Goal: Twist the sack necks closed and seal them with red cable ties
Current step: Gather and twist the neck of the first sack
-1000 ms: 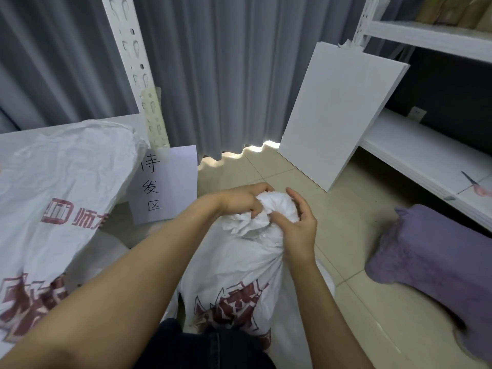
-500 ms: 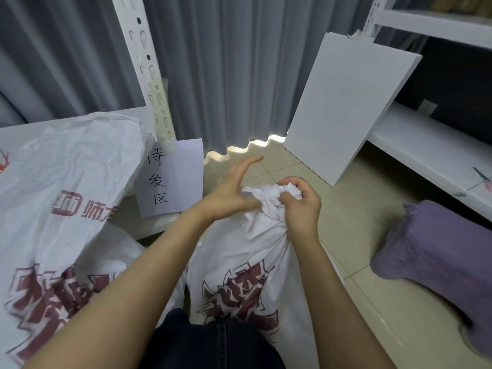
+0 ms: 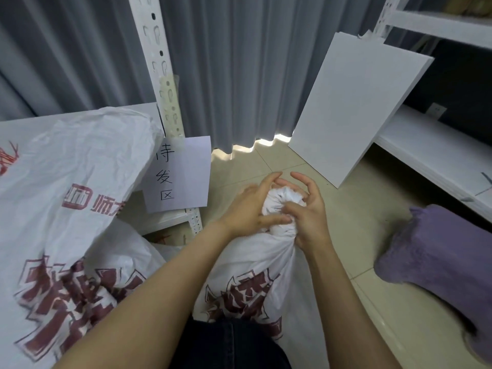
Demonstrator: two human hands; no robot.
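A white woven sack [image 3: 255,265] with dark red print stands on the floor between my knees. Its neck [image 3: 282,205] is bunched into a tight twisted knob. My left hand [image 3: 246,210] wraps the neck from the left, with the thumb laid across its front below the knob and the fingers reaching over the top. My right hand [image 3: 310,217] grips the neck from the right; its thumb presses on the knob and its fingertips curl just above it.
A larger printed sack [image 3: 66,198] lies on a low shelf at left, beside a handwritten paper sign [image 3: 183,174] on the white rack upright [image 3: 165,83]. A white board [image 3: 354,110] leans at right, before a low white shelf [image 3: 431,158]. A purple cushion [image 3: 442,251] sits right.
My left hand let go with spread fingers half a second ago and now wraps the neck again. My right hand kept its hold lower on the neck, its fingertips lifted.
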